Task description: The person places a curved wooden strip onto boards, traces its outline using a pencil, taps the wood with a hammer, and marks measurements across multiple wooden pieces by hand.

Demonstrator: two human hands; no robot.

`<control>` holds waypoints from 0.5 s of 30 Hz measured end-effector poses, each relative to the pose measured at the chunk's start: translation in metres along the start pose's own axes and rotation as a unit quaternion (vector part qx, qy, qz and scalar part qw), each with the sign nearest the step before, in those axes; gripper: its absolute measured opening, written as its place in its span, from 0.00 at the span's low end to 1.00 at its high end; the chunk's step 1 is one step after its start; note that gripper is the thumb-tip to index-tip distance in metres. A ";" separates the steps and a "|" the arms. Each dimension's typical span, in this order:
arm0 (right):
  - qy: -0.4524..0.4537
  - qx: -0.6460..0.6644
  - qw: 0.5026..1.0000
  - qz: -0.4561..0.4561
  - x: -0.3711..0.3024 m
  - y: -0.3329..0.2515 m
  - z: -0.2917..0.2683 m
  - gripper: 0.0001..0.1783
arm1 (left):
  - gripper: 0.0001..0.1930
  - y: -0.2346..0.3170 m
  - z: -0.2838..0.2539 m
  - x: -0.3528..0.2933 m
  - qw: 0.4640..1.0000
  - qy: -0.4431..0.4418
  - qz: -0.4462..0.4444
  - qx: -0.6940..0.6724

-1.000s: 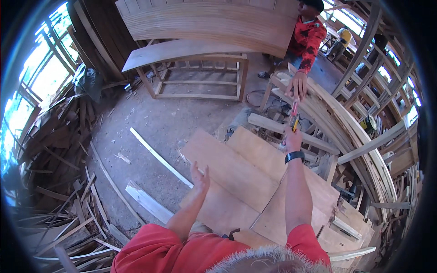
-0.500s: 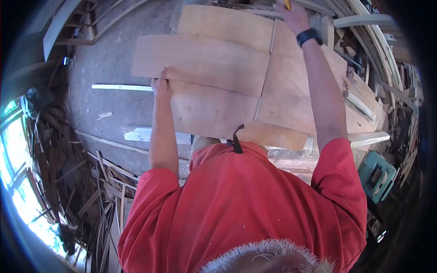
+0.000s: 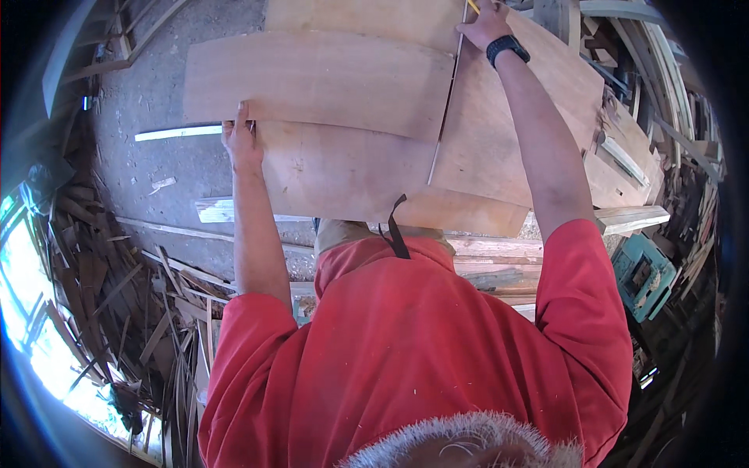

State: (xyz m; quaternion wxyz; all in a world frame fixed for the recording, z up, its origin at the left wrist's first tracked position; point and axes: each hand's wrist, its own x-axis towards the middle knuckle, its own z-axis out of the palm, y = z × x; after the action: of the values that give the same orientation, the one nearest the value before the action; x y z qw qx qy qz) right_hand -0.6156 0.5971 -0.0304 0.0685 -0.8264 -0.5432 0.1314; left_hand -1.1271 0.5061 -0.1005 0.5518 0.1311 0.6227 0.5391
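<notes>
My left hand (image 3: 243,142) grips the near edge of a long plywood panel (image 3: 328,78), thumb on top and its other fingers partly hidden. That panel overlaps another plywood sheet (image 3: 335,168) nearer my body. A further sheet (image 3: 359,17) lies beyond it. At the far right end, my right hand (image 3: 485,27), wearing a black wrist strap, pinches a slim yellow pencil (image 3: 473,6). It rests beside a narrow pale strip (image 3: 445,117) that runs along the panels' right ends. To the right of that strip spreads a wide plywood sheet (image 3: 507,117).
A teal power-tool-like case (image 3: 644,277) sits at the right. Wood scraps (image 3: 101,288) are heaped at the left, and long boards (image 3: 663,78) lean at the far right. A pale batten (image 3: 178,133) lies on the grey floor (image 3: 148,93). Planks (image 3: 499,248) lie near my waist.
My left hand and the gripped panel have shifted left and away from me. My right hand has come down and slightly left, to the pale strip, with the pencil.
</notes>
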 end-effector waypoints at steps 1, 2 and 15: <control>-0.015 -0.018 1.000 -0.002 0.001 0.003 0.002 0.56 | 0.17 -0.002 -0.001 0.002 1.000 -0.003 -0.004 0.001; -0.058 0.010 0.998 0.039 -0.007 -0.017 -0.017 0.57 | 0.16 -0.005 -0.007 0.004 1.000 0.003 0.009 0.002; -0.055 -0.005 0.998 0.024 -0.010 -0.022 -0.015 0.58 | 0.16 0.001 0.001 0.013 1.000 -0.001 0.014 -0.021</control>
State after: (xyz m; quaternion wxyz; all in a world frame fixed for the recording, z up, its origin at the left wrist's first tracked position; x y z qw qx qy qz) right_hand -0.6343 0.5973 -0.0087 0.0312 -0.8310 -0.5271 0.1750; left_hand -1.1314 0.5172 -0.1068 0.5478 0.1286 0.6086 0.5595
